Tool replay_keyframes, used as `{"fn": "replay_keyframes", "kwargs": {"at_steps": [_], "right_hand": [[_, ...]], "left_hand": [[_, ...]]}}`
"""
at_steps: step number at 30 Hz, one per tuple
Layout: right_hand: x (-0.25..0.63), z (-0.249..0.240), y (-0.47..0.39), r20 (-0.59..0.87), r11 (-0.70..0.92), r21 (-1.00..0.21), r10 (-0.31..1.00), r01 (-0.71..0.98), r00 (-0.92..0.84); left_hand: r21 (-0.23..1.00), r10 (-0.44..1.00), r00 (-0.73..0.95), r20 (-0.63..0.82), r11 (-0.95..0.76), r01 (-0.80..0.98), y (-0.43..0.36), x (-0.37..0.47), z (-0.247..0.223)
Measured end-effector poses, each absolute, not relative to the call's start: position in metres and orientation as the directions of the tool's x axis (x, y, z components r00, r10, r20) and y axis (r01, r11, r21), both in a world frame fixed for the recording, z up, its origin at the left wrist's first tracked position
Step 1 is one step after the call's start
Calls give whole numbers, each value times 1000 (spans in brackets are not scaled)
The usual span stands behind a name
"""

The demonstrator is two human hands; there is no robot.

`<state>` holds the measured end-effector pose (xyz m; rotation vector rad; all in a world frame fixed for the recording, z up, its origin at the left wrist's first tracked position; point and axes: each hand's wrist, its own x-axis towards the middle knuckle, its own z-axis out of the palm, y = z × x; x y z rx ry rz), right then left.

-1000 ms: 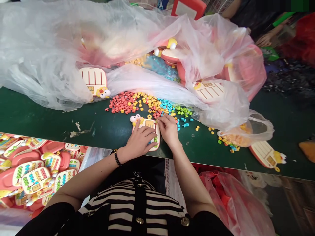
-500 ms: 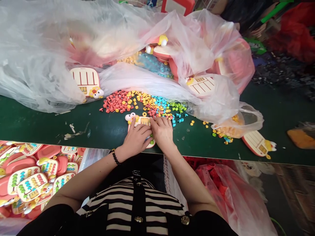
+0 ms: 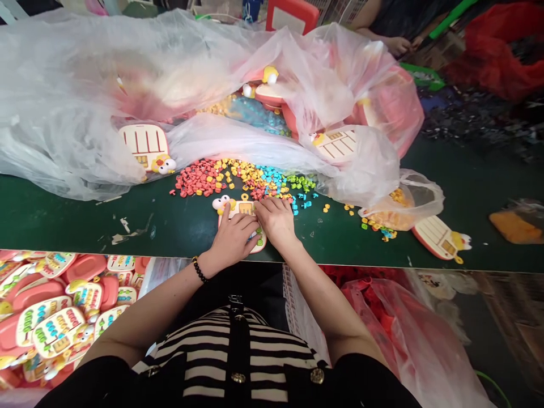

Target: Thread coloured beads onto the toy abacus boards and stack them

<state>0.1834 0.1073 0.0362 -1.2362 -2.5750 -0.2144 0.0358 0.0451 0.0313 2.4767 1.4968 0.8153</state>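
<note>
A cream toy board (image 3: 246,208) with a pink rim and a big-eyed yellow duck head lies flat on the table, partly covered by both hands. My left hand (image 3: 233,238) rests across its left and middle, index finger beside the duck head, thumb at the lower part, gripping it. Curled over the board's right edge is my right hand (image 3: 277,224), fingertips pressed at its upper right; any small piece under them is hidden. Some green beads show between the hands. Just beyond lie loose red beads (image 3: 198,178), yellow beads (image 3: 244,170), blue beads (image 3: 274,178) and green beads (image 3: 302,182).
Clear plastic bags (image 3: 255,139) spread across the back of the green table (image 3: 85,218). Bare toy boards lie at left (image 3: 144,141) and right (image 3: 436,237). Bead-filled boards (image 3: 55,331) pile up lower left. A co-worker's hands (image 3: 399,45) show at the far right.
The view has shifted slightly. Both hands stay on the toy board in nearly the same pose, and the co-worker's hands show more clearly at the back.
</note>
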Motion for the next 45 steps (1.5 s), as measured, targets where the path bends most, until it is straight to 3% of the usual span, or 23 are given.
{"fn": "replay_keyframes", "kwargs": {"at_steps": [6, 10, 14, 17, 19, 21, 25, 27, 29, 34, 39, 42, 45], "right_hand": [[185, 49, 121, 238, 709, 131, 656, 693, -716], [186, 55, 123, 174, 750, 104, 633, 653, -754], [191, 52, 107, 220, 734, -57, 670, 676, -709], [208, 49, 94, 280, 710, -314, 704, 630, -653], [229, 47, 90, 299, 609, -505, 788, 612, -538], [256, 43, 92, 296, 434, -614, 901, 659, -317], [306, 33, 107, 243, -28, -666, 937, 746, 252], [320, 29, 118, 170, -201, -661, 899, 723, 404], [323, 27, 127, 123, -278, -613, 891, 740, 437], [315, 27, 135, 79, -305, -481, 919, 822, 386], [313, 24, 127, 155, -240, -477, 924, 846, 349], [309, 25, 118, 166, -164, -661, 920, 732, 356], [295, 30, 107, 76, -61, -918, 943, 393, 324]], "left_hand": [[355, 844, 375, 383, -509, 784, 46, 36, 31], [352, 850, 370, 374, -499, 791, 46, 36, 31], [369, 852, 372, 367, -501, 783, 45, 35, 31], [396, 843, 383, 378, -521, 756, 44, 32, 31], [430, 843, 365, 394, -520, 738, 43, 29, 31], [451, 852, 336, 400, -503, 737, 43, 28, 30], [386, 863, 368, 347, -489, 782, 43, 36, 34], [351, 867, 398, 300, -488, 799, 43, 43, 37], [364, 874, 407, 266, -483, 797, 44, 46, 40], [548, 904, 277, 325, -419, 724, 43, 28, 41], [549, 905, 126, 406, -351, 758, 30, 4, 34], [545, 901, 111, 418, -347, 763, 19, 2, 27], [559, 901, 95, 423, -343, 755, 11, 5, 20]]}}
